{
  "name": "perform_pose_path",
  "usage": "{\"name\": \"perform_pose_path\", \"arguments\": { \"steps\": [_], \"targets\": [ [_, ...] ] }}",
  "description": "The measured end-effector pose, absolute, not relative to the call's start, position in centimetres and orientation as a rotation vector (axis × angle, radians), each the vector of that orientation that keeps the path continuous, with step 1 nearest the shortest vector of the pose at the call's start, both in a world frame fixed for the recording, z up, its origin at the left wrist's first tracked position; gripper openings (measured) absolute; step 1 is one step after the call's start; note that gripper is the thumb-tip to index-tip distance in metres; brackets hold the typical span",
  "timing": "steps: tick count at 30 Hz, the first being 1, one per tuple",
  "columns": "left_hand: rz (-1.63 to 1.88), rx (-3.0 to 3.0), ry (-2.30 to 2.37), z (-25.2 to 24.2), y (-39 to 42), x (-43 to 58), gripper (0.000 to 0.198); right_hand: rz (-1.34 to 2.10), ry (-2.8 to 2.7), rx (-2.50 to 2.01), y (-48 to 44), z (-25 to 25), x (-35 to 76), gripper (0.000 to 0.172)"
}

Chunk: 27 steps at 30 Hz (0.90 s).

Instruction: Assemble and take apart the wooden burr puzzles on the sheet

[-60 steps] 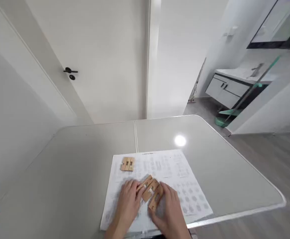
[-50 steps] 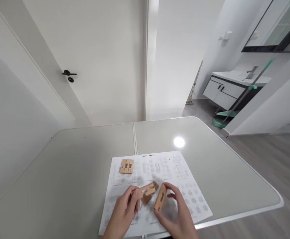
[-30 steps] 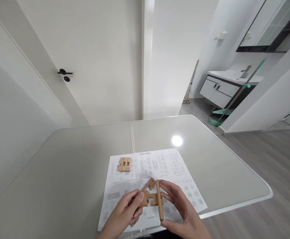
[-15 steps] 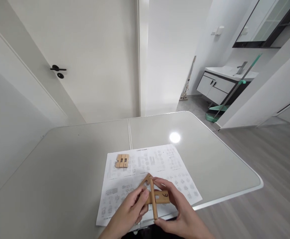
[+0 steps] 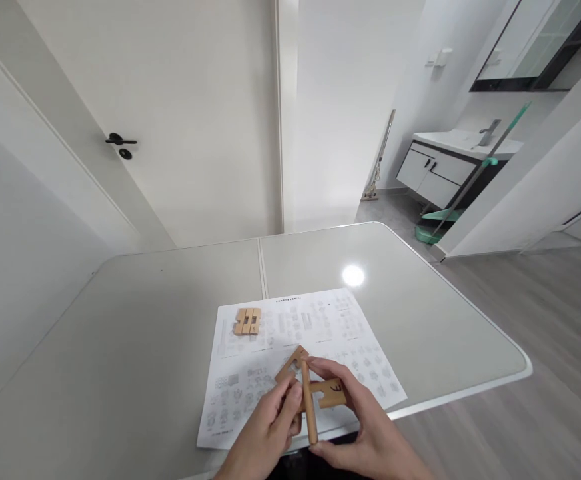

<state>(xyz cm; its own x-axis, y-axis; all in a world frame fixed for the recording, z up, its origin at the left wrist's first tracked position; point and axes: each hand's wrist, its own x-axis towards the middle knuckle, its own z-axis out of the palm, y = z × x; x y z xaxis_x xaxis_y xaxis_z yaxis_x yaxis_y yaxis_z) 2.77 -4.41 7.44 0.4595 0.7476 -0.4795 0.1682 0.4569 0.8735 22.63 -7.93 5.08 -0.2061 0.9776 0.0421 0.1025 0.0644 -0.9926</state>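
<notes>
- While we look down at the table (image 5: 170, 347), we see 2 hands close together near its front edge, each with a wooden block.
- We see the left hand (image 5: 274, 421) pinching the left end of the marked block (image 5: 334, 395) between thumb and fingers. That block sticks out to the right, and its dark squiggle is near the far end.
- We see the right hand (image 5: 368, 417) curved like a letter C. It pinches the edge-on block (image 5: 309, 407) by its 2 ends, with a finger at the top and the thumb at the bottom.
- The edge-on block stands between the 2 hands and crosses in front of the marked block. We cannot tell if these 2 blocks touch.
- Just past the left hand's fingers we see the slanted block (image 5: 285, 371), which seems to lie on the paper (image 5: 275, 357). We cannot tell if the fingers touch it.
- Farther off, near the paper's top left corner, we see a group of 3 blocks (image 5: 248, 330) lying side by side, well apart from the hands.
- Under all the blocks, we see small gray pictures on the paper.
</notes>
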Motion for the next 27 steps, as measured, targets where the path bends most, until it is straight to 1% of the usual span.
{"name": "perform_pose_path", "arguments": {
  "steps": [6,18,19,22,23,24,26,27],
  "targets": [
    [0.464,1.130,1.074,7.2,-4.8,2.6,0.068,1.362,-1.417,-1.115,-8.1,5.2,22.8,0.087],
    [0.509,1.030,1.126,6.6,-5.2,2.4,0.070,1.368,-1.431,-1.068,-7.8,5.2,22.6,0.086],
    [0.537,1.006,1.153,6.3,-5.4,2.2,0.069,1.377,-1.435,-1.050,-7.7,5.0,22.5,0.089],
    [0.651,0.922,1.260,5.3,-5.7,1.5,0.070,1.376,-1.427,-1.003,-7.4,3.8,21.9,0.108],
    [0.698,0.891,1.304,5.0,-5.8,1.3,0.071,1.350,-1.416,-1.021,-7.3,3.2,21.7,0.111],
    [0.746,0.860,1.343,4.7,-5.9,1.0,0.073,1.306,-1.408,-1.073,-7.3,2.5,21.4,0.106],
    [0.829,0.813,1.393,4.3,-6.1,0.7,0.071,1.166,-1.398,-1.262,-7.3,0.9,20.7,0.083],
    [0.863,0.802,1.401,4.2,-6.1,0.7,0.069,1.088,-1.409,-1.359,-7.2,0.1,20.3,0.076]
  ]
}}
